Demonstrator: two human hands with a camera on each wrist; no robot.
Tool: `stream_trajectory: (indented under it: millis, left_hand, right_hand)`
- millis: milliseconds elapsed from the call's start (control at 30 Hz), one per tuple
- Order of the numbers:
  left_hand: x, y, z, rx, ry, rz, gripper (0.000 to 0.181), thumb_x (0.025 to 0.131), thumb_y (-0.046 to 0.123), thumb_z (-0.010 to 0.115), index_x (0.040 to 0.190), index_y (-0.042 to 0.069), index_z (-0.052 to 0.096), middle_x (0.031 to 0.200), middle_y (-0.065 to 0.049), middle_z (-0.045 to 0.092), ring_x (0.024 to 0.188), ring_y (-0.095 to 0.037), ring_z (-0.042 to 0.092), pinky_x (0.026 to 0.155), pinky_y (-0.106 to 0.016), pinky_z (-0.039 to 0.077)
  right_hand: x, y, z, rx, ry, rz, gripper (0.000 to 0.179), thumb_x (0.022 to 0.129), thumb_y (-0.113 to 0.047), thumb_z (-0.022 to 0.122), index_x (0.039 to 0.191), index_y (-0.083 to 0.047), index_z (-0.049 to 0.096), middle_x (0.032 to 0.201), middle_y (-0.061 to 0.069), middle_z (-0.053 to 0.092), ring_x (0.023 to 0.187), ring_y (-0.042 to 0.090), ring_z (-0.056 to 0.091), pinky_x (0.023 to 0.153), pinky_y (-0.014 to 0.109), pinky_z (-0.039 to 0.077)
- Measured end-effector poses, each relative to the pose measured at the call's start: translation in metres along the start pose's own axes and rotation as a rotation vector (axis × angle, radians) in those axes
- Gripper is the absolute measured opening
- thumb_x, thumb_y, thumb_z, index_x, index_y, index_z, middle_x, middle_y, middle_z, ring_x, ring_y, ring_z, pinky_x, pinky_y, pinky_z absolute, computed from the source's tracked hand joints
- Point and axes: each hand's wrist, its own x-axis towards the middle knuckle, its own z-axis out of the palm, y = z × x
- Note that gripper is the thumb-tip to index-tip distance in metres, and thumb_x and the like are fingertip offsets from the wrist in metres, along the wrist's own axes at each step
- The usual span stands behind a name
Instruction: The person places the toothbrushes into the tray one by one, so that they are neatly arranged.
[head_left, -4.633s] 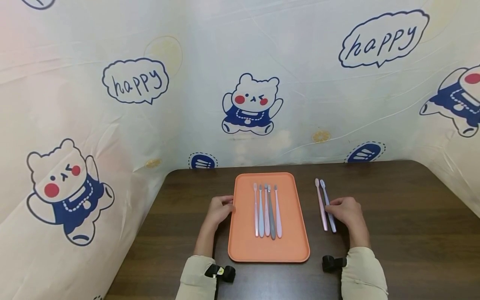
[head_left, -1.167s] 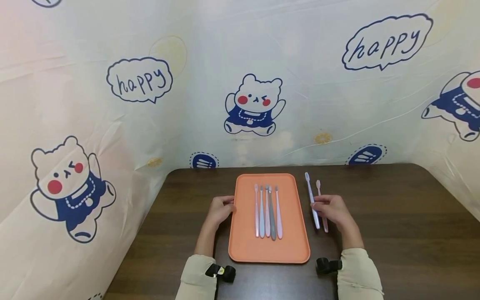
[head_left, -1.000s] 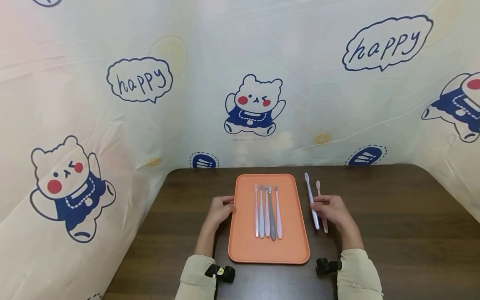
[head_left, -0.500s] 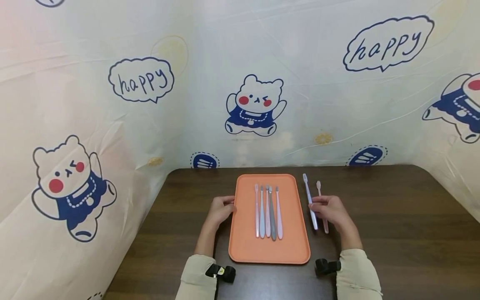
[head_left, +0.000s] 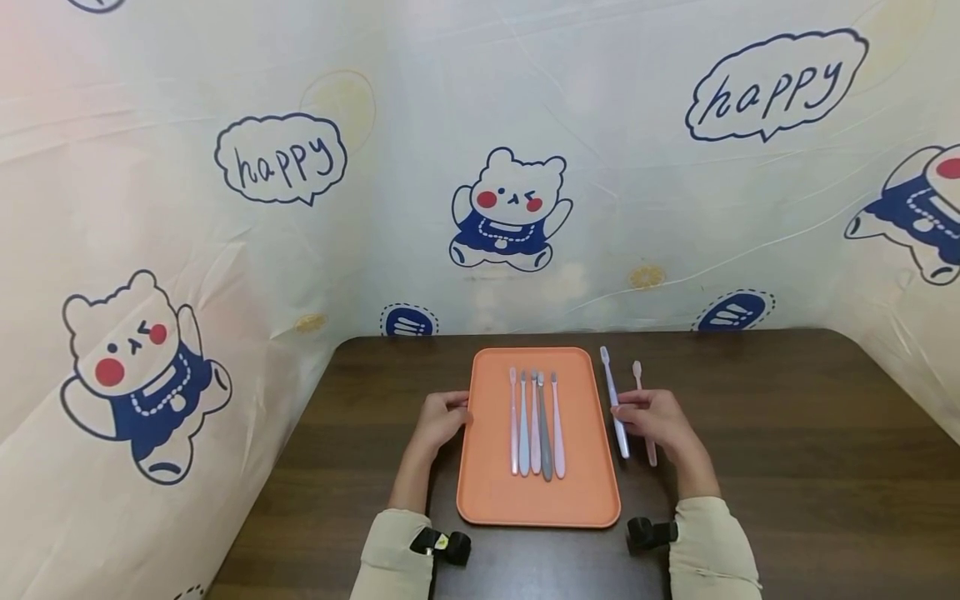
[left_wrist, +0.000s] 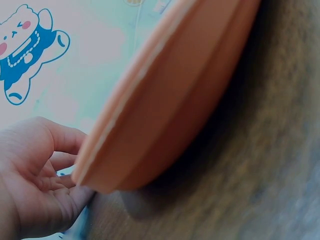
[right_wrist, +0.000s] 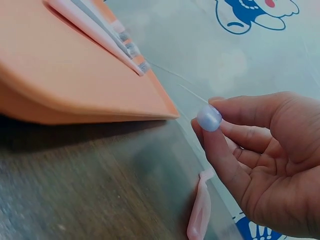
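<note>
In the head view, my right hand (head_left: 662, 418) pinches a lavender toothbrush (head_left: 618, 432) between thumb and fingers, beside the right rim of the orange tray (head_left: 491, 500). The right wrist view looks at the rounded handle end (right_wrist: 209, 118) of that brush, held in the fingertips above the table. A pink toothbrush (head_left: 651, 452) lies on the table, partly hidden behind my right hand. My left hand (head_left: 441, 423) grips the tray's left rim, thumb and fingers at its edge. Several toothbrushes lie side by side on the tray, among them a grey one (head_left: 546, 442) and a light blue one (head_left: 523, 446).
The dark wooden table (head_left: 810, 467) extends to both sides of the tray. Behind it hangs a pale curtain (head_left: 420, 108) printed with bears and "happy" bubbles. Each sleeve carries a black wrist camera, such as the left one (head_left: 450, 547).
The lavender toothbrush lay right of the pink one; my right hand has lifted it across to the left, and it keeps drifting toward the tray. My left hand stays at the rim.
</note>
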Motion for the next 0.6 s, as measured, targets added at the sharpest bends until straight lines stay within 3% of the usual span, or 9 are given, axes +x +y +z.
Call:
stream_trajectory:
  millis: [600]
  left_hand:
    - [0.001, -0.001, 0.0, 0.012, 0.0, -0.01, 0.048, 0.08, -0.002, 0.061, 0.128, -0.006, 0.067, 0.122, -0.022, 0.069, 0.105, -0.024, 0.062, 0.08, -0.028, 0.054]
  right_hand:
    - [0.005, -0.003, 0.012, 0.006, -0.014, -0.006, 0.04, 0.096, -0.007, 0.065, 0.13, 0.015, 0.059, 0.121, 0.032, 0.066, 0.096, 0.021, 0.072, 0.088, 0.041, 0.061]
